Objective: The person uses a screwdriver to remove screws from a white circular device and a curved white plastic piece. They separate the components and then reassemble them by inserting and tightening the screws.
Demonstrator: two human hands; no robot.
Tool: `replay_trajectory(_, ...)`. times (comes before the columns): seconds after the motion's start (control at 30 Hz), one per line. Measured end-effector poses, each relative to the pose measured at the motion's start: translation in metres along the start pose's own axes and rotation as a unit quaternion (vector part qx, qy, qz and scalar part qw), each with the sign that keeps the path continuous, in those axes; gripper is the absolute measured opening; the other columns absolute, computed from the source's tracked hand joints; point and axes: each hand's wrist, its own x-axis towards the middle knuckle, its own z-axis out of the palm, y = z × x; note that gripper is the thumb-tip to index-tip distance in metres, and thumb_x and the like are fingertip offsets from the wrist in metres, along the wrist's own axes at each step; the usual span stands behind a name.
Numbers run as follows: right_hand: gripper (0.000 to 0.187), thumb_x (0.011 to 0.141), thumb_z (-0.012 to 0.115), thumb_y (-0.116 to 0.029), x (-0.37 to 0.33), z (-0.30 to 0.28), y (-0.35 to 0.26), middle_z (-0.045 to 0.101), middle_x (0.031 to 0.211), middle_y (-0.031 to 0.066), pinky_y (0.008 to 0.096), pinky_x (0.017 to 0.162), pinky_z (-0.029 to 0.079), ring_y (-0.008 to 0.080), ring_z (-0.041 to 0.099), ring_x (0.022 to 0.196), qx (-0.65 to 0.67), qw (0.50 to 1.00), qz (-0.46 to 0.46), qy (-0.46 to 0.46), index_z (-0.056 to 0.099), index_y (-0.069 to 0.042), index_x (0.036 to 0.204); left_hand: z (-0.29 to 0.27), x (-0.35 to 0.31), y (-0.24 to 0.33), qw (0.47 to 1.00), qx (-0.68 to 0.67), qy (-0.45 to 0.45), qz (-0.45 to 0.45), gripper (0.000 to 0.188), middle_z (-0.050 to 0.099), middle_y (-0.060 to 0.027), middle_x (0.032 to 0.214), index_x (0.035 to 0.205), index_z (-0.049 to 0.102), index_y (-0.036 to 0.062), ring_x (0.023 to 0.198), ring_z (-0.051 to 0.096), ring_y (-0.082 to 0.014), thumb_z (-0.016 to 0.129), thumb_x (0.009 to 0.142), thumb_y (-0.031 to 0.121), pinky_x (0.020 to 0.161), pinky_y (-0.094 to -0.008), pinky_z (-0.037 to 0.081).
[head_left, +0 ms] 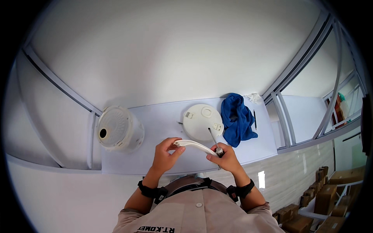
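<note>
Close to my body, over the table's front edge, I hold a curved white plastic piece (196, 145) between both hands. My left hand (166, 154) pinches its left end. The right end is in my right hand (226, 158), which also grips a screwdriver (212, 134) with a dark handle, its metal shaft pointing up and away. Just beyond lies a round white plastic part (200, 126) with a ring-shaped mark and small fittings on its face. Part of the screwdriver's shaft overlaps it in the view.
A white plastic drum (126, 132) with a dark round hole stands at the table's left. A crumpled blue cloth (241, 122), a thin dark pen-like item (255, 119) and white crumpled material (254, 98) lie to the right. Cardboard boxes (325, 199) sit beyond the table, lower right.
</note>
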Motion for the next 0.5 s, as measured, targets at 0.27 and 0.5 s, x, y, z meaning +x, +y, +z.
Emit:
replay_trajectory(0.27,0.029,0.088,0.083,-0.016,-0.003,-0.005,0.001,0.065,0.083,-0.0032,0.0218,0.059,0.042,0.0036,0.052,0.065,0.036,0.998,0.041,-0.038,0.071,-0.005,0.112,0.007,-0.002,-0.003,0.994,-0.103,0.023,-0.018,0.038,0.072,-0.0119,0.115,0.132,0.060,-0.0040,0.098,0.069,-0.0118,0.068,0.095,-0.004,0.087,-0.0266,0.057)
replay_trajectory(0.5,0.039,0.091,0.079,-0.012,0.002,-0.006,0.010,0.067,0.105,0.0019,0.0221,0.055,0.047,0.0056,0.058,0.067,0.072,0.996,0.051,-0.028,0.068,-0.006,0.128,0.008,-0.002,-0.007,0.983,-0.173,0.057,-0.019,0.044,0.066,-0.0153,0.132,0.137,0.056,-0.0023,0.106,0.068,-0.0141,0.070,0.095,-0.004,0.089,-0.0266,0.056)
